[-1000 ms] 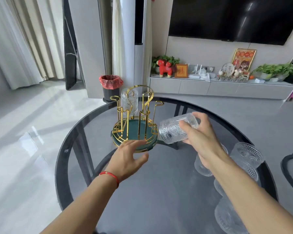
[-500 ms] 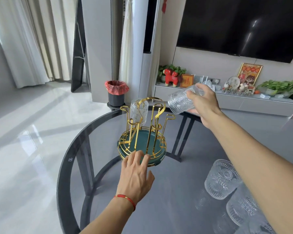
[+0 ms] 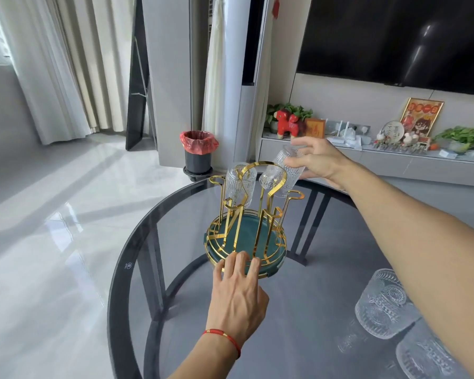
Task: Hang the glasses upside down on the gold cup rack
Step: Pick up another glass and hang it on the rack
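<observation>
The gold cup rack with its green round base stands on the round glass table. One ribbed clear glass hangs upside down on a far-left peg. My right hand grips a second glass by its base, mouth tilted down-left, right behind the rack's top loop near a far-right peg. My left hand rests with its fingertips on the near rim of the rack's base. More patterned glasses stand at the table's near right, partly hidden by my right forearm.
The dark table rim curves along the left. Behind the table stand a black bin with a red liner, a white column and a low TV shelf with ornaments. Shiny floor lies to the left.
My right hand has carried the glass from right of the rack up and over to its far side, tipping the mouth downward. My left hand has settled on the base rim.
</observation>
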{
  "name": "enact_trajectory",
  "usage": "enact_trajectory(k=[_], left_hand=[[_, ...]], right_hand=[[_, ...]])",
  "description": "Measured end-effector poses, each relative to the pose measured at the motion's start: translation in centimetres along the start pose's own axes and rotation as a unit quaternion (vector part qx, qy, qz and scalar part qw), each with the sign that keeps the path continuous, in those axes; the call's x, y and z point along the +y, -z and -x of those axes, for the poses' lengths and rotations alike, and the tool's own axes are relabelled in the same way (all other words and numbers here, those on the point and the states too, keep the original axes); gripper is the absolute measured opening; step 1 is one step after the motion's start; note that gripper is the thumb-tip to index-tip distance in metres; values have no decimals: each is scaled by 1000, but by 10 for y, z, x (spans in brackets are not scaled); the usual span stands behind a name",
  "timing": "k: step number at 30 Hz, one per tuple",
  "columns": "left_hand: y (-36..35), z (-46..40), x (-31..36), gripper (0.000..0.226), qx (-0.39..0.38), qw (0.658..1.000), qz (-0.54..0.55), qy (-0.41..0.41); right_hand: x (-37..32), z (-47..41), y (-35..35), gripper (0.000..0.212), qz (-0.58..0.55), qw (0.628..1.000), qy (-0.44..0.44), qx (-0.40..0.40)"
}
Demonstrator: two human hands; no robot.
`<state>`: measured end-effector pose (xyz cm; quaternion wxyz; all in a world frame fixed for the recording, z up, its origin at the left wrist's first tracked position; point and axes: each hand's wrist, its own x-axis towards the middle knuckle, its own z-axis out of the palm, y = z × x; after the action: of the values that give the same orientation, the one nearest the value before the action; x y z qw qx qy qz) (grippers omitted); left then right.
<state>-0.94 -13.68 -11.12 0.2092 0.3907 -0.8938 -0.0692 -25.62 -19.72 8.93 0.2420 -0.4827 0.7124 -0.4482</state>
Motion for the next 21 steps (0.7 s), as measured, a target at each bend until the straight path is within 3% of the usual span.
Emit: enact_trajectory(k=[8,14,21], left_hand=[[-1,-1,0,48,5,1000,-1,6],[-3,-1,1,47,15,1000,5,-1],[-4,-1,2,45,26,1000,-1,-5]], right_hand=[[13,-24,10,68,-22,977,-44,-209],[17,-37,-5,84,59,963,-12,-262],[12,-32,-9,84,86,954,-22,-288]])
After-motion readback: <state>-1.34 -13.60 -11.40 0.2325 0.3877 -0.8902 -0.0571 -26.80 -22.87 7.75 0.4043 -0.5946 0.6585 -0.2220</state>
